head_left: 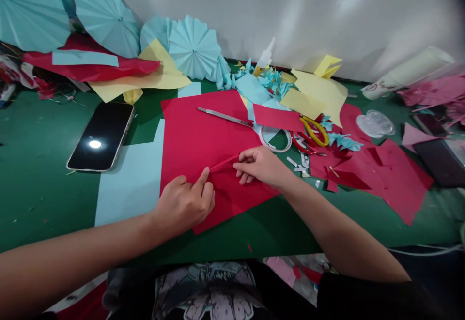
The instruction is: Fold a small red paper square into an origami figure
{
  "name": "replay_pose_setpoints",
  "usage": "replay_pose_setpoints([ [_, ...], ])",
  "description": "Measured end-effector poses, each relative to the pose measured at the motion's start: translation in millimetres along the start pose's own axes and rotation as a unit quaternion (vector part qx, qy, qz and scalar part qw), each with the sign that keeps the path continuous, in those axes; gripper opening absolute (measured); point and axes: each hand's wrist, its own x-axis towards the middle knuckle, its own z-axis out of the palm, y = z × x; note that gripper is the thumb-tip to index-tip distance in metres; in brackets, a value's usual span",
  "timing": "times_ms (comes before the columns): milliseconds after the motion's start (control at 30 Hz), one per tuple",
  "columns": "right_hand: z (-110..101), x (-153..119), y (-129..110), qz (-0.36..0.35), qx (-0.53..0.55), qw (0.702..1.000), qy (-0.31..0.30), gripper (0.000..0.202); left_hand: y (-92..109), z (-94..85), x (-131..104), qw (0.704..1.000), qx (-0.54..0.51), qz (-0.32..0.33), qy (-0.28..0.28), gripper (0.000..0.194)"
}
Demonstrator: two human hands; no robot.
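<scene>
A narrow folded strip of red paper stretches between my two hands, above a large red paper sheet. My right hand pinches the strip's right end between thumb and fingertips. At the left end, my left hand has its index fingertip on the strip and its other fingers curled; its thumb is mostly hidden. Behind them, a slim metal cutter blade lies across the sheet. To the right are a white tape roll, yellow-handled scissors and a small red paper piece.
A phone and light-blue paper lie left on the green table. Pleated blue paper rounds line the back. A glue bottle, yellow paper and red scraps lie behind and to the right.
</scene>
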Motion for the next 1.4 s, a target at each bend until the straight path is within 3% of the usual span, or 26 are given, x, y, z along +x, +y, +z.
replay_pose_setpoints([
  [433, 3.3, 1.4, 8.0, -0.064, -0.06, 0.994, 0.072, 0.021, -1.0, 2.9, 0.6, 1.0, -0.03, -0.008, 0.003, 0.027],
  [1033, -1.0, 1.3, 7.6, -0.05, -0.144, 0.987, 0.053, 0.018, -0.7, 9.9, -2.8, 0.999, -0.027, -0.019, -0.013, 0.014],
  [1100, -0.9, 1.2, 7.1, -0.048, -0.149, 0.986, 0.052, 0.018, -0.2, 13.5, -4.0, 0.999, -0.03, -0.025, -0.015, 0.025],
  [1200, -1.0, 0.9, 7.2, -0.045, -0.148, 0.987, 0.047, 0.018, 0.9, 16.3, -5.3, 0.998, -0.033, -0.022, -0.053, 0.036],
  [1300, -1.0, 0.7, 7.2, -0.047, -0.136, 0.988, 0.052, 0.019, 1.5, 15.7, -4.8, 0.994, -0.029, -0.02, -0.105, 0.037],
  [1400, 0.0, 0.2, 5.4, -0.054, -0.105, 0.991, 0.061, 0.023, 1.3, 14.4, -3.6, 0.992, -0.017, -0.015, -0.122, 0.036],
])
